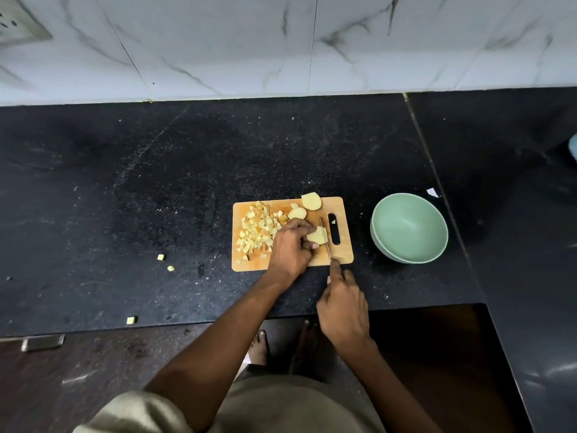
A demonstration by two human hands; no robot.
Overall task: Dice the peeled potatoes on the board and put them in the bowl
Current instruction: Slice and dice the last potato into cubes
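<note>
A wooden cutting board (343, 254) lies on the black counter. A heap of diced potato (259, 228) covers its left half. Two larger potato pieces (311, 201) sit at the board's far edge. My left hand (292, 245) holds a potato piece (318, 235) down on the board. My right hand (343, 303) grips a knife (324, 237), forefinger along its spine, and the blade stands against the right side of the held piece. A pale green bowl (409, 228) stands to the right of the board, and nothing shows inside it.
Three stray potato cubes (160, 257) lie on the counter (156, 182) left of the board, one near the front edge. A marble wall rises behind. A second counter section runs along the right. Bare feet show on the floor below the edge.
</note>
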